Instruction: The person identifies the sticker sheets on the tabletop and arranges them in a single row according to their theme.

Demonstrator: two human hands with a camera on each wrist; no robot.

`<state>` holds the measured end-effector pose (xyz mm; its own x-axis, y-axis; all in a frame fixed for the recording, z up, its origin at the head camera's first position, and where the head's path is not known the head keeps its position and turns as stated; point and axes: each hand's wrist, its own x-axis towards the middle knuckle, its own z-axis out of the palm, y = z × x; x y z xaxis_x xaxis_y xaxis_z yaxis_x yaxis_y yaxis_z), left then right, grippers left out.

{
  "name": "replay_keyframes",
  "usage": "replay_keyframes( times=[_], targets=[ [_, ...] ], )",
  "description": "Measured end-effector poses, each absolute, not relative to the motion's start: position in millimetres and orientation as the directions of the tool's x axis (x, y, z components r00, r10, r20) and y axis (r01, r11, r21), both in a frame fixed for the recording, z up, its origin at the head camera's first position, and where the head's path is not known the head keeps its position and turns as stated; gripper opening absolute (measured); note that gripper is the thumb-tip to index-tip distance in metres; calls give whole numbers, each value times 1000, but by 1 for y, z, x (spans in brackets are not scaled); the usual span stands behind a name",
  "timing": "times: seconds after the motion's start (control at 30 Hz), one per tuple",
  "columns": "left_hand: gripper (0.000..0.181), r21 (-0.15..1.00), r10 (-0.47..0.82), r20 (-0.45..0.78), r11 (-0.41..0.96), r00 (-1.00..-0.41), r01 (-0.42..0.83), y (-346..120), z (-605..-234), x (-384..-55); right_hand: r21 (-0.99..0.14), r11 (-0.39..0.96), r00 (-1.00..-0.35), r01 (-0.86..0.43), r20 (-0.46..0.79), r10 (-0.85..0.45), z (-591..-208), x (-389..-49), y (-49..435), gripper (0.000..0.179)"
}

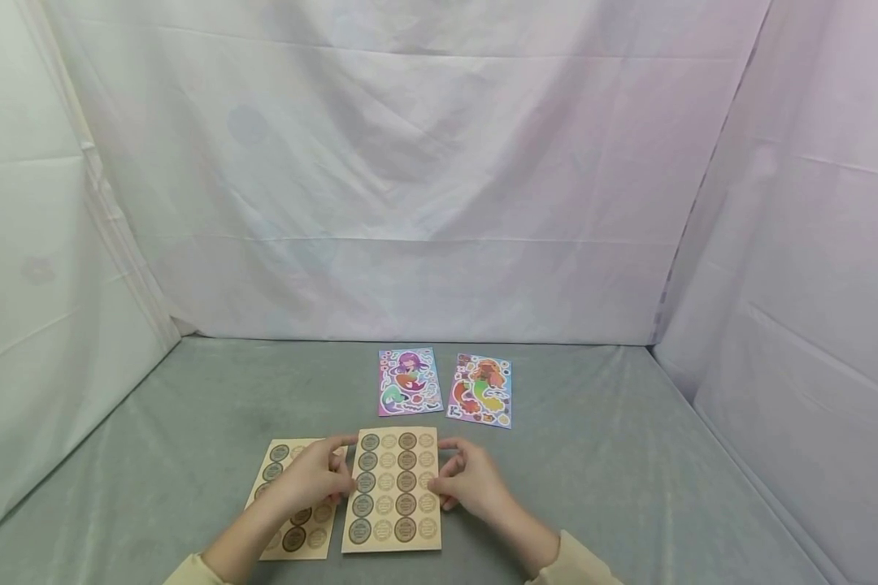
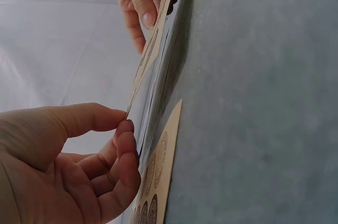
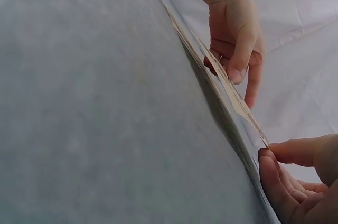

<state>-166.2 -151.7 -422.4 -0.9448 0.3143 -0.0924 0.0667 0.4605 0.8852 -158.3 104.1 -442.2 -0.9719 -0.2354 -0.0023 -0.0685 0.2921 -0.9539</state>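
Both hands hold one tan sheet of round stickers [image 1: 397, 489] by its two long edges, raised off the table in the wrist views. My left hand [image 1: 316, 475] pinches the left edge between thumb and fingers, as the left wrist view shows close up. On the opposite edge, my right hand [image 1: 474, 479] pinches the sheet the same way, thumb on top. Rows of dark and pale brown circles cover its face. A second tan sticker sheet [image 1: 310, 540] lies on the table at the left, partly hidden beneath the left hand and forearm.
Two colourful mermaid sticker sheets, one purple-haired [image 1: 410, 382] and one orange-haired [image 1: 480, 390], lie side by side beyond the hands. The grey cloth-covered table [image 1: 593, 455] meets a white hanging curtain [image 1: 410, 276] at the back, with more curtain on both sides.
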Motion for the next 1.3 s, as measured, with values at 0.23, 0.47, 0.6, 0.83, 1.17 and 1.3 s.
replay_keyframes(
  times=[0.23, 0.47, 0.6, 0.83, 1.17, 1.3],
  targets=[
    [71, 869, 298, -106, 492, -949, 57, -152, -425, -166, -954, 294, -972, -55, -16, -235, -444, -158, 102, 57],
    [71, 854, 272, -133, 520, -953, 30, -152, -426, -166, -954, 295, -971, -49, -23, -237, -447, -158, 100, 57],
    [70, 847, 263, -135, 531, -955, 27, -152, -426, -165, -957, 288, -970, -47, -25, -243, -448, -158, 100, 57],
    [69, 843, 260, -148, 538, -954, 16, -152, -428, -166, -953, 302, -968, -42, -36, -248, -448, -158, 100, 58],
    [68, 833, 257, -163, 553, -953, 7, -152, -429, -166, -940, 340, -966, -27, -62, -250, -450, -161, 99, 61],
    [68, 828, 246, -162, 561, -956, 4, -151, -430, -165, -935, 353, -966, -26, -68, -251, -449, -161, 98, 62]
  ],
)
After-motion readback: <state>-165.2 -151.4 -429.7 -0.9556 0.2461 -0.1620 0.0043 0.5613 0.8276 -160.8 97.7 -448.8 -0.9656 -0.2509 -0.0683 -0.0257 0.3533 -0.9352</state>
